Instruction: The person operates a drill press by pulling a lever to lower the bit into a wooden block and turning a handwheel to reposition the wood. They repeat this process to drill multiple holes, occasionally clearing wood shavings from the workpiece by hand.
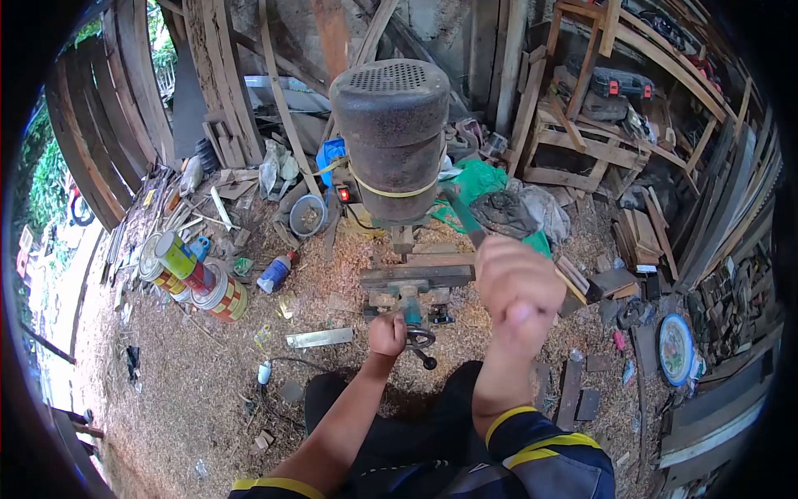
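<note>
In front of me stands an upright machine with a rusty, drum-shaped motor (389, 133), its vented top towards me and a yellow band around it. A switch (343, 195) glows red at its side. My right hand (519, 283) is closed around the end of the machine's green lever (462, 214), which slants down to the right. Below the motor, a dark wooden bar (420, 275) lies across the machine's table. My left hand (387, 334) is a fist at the left side of the handwheel (419, 338), seemingly on its rim. The tool under the motor is hidden.
Wood shavings (183, 399) cover the ground. Stacked paint cans (208, 287), a blue bottle (274, 273) and a bucket (308, 215) stand or lie to the left. A metal strip (319, 338) lies near my left hand. Rightward are timber piles (731, 216) and a round tray (676, 349).
</note>
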The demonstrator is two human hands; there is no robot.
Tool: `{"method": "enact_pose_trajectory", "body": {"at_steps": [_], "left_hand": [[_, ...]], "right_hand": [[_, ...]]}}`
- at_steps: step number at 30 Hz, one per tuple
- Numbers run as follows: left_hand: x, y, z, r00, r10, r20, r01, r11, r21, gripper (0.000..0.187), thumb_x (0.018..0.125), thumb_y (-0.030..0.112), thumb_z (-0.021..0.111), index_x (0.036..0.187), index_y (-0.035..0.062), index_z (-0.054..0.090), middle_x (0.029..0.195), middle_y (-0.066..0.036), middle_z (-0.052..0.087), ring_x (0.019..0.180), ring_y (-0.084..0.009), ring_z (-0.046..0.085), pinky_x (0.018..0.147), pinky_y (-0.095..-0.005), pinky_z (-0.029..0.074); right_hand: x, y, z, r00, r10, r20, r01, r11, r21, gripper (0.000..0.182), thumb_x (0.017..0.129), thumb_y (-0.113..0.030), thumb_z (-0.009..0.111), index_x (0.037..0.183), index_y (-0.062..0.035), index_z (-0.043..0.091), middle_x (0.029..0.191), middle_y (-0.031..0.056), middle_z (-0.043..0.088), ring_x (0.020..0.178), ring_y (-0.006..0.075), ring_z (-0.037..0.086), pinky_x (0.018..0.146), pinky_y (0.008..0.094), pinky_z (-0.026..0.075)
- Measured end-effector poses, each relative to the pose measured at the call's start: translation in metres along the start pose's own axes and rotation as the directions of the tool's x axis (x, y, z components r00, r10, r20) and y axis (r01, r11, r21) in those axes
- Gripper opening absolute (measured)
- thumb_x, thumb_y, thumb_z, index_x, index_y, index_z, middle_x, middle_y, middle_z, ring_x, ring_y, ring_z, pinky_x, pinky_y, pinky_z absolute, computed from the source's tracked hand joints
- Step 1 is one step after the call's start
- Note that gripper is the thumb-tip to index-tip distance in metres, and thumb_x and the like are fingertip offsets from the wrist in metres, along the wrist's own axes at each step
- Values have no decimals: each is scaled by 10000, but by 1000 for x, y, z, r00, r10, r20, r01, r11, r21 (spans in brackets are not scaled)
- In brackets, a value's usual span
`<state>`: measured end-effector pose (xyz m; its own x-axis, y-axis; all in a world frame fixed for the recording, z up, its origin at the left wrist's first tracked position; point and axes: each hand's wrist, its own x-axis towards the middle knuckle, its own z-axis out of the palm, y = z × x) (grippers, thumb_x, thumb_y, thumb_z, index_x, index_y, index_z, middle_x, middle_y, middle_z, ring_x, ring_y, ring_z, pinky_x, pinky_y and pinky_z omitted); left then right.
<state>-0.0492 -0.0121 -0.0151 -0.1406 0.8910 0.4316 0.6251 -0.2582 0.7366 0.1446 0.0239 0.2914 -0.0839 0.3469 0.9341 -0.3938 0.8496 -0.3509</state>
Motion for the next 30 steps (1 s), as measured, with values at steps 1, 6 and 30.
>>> {"method": "enact_pose_trajectory", "body": {"at_steps": [1,6,30], "left_hand": [[0,-2,2,1000,1,-17,-1,1000,19,372,1005,209,449,712,6,557,697,-251,586,690,-493,595,632,-558,462],[0,0,0,1000,-3,-8,3,1000,25,356,997,184,456,710,-5,549,688,-254,570,686,-495,589,630,-548,461],[-2,-11,4,998,63,-9,-63,995,-76,338,1013,180,455,753,-5,564,691,-220,553,644,-455,568,600,-508,449]], "right_hand": [[-5,-4,-2,999,9,36,-7,998,-60,443,872,-316,613,563,-51,439,543,49,433,480,231,424,536,387,313],[-8,-1,-2,999,-28,43,29,999,-39,552,981,-373,581,537,-80,437,504,24,437,443,217,426,522,368,348],[-42,14,-25,932,-194,305,188,981,50,496,1019,-418,613,637,-107,556,595,-23,537,508,161,525,541,328,415]]}}
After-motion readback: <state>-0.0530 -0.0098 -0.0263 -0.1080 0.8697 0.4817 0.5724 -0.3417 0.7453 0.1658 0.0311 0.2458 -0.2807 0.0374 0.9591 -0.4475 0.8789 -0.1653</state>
